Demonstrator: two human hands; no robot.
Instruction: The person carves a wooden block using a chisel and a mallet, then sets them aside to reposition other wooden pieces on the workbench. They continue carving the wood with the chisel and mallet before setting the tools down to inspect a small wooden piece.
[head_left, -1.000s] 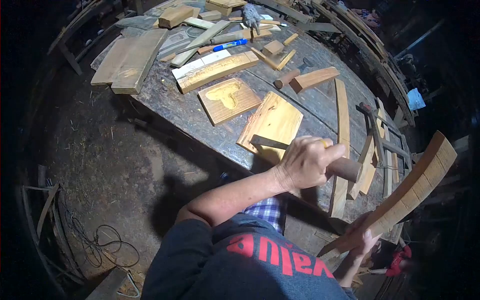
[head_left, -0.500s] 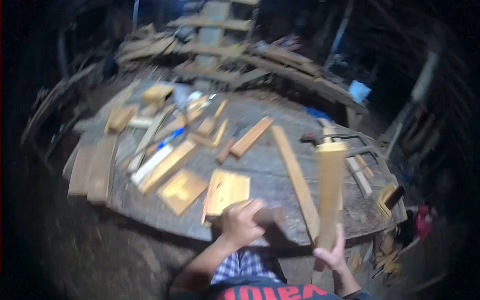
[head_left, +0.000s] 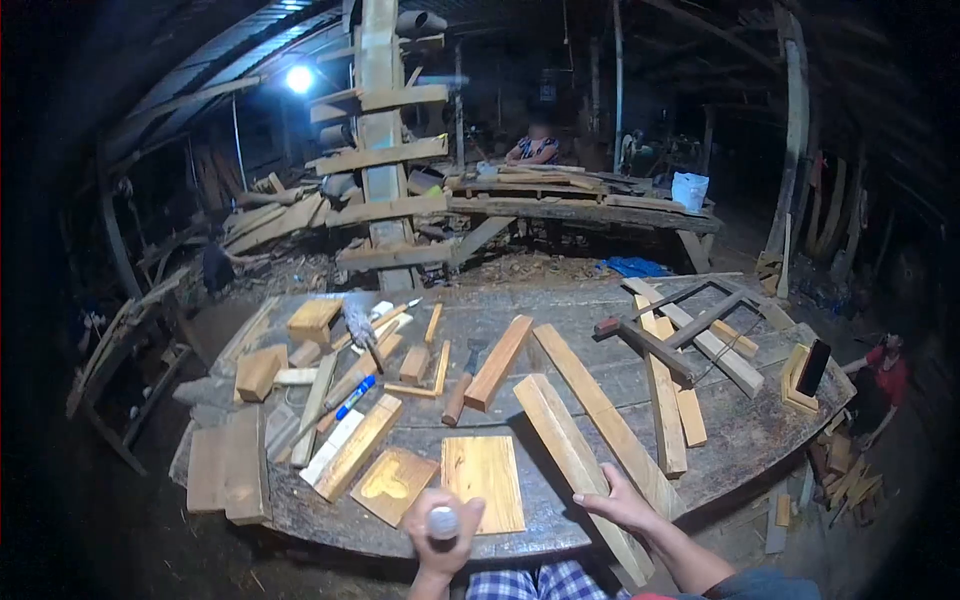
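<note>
Wooden slat under gripping right hand; left hand fisted around mallet.

Long pale wood plank slanting on workbench edge; round-ended tool handle upright.
</note>
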